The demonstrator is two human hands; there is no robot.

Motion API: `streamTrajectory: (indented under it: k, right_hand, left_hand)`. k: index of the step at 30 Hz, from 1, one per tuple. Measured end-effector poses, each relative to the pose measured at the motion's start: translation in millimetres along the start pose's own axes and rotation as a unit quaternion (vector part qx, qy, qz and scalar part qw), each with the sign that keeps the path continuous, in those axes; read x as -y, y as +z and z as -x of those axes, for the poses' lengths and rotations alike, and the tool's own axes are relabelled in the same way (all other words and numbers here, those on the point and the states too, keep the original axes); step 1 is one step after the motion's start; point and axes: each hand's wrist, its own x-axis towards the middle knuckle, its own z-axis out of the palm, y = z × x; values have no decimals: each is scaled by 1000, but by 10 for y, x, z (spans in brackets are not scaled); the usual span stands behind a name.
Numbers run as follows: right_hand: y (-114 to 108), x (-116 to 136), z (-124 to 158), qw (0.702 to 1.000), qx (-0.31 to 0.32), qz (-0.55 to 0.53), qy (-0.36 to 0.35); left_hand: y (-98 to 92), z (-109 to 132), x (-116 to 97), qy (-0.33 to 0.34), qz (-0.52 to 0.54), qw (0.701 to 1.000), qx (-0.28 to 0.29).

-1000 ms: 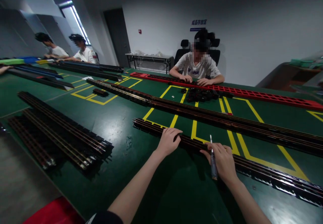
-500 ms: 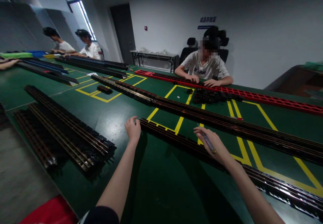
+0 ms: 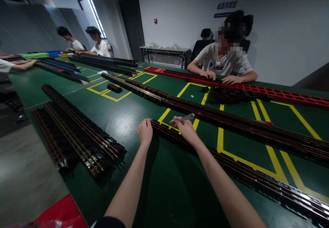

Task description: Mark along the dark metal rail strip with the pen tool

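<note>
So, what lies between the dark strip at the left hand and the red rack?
Beyond that strip, the head view shows other long dark strips, a pile of black parts and yellow tape.

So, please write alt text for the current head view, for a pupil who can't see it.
A person's left grip is at the left end of a long dark strip on a green table; the right grip holds a slim tool. Opposite, a co-worker sits behind a red frame.

Wearer's two hands (image 3: 145,132), one held tool (image 3: 187,117)
</note>
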Motion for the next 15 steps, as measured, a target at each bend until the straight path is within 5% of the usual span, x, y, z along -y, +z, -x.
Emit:
streamTrajectory:
  k: [6,15]
  right_hand:
    - [306,28,-238,993,-11,-117,19]
    - [471,-25,-335,986,-65,-144,46]
  left_hand:
    - [8,-4,5,0,7,1000,-10]
    - [19,-12,7,-1,5,1000,-9]
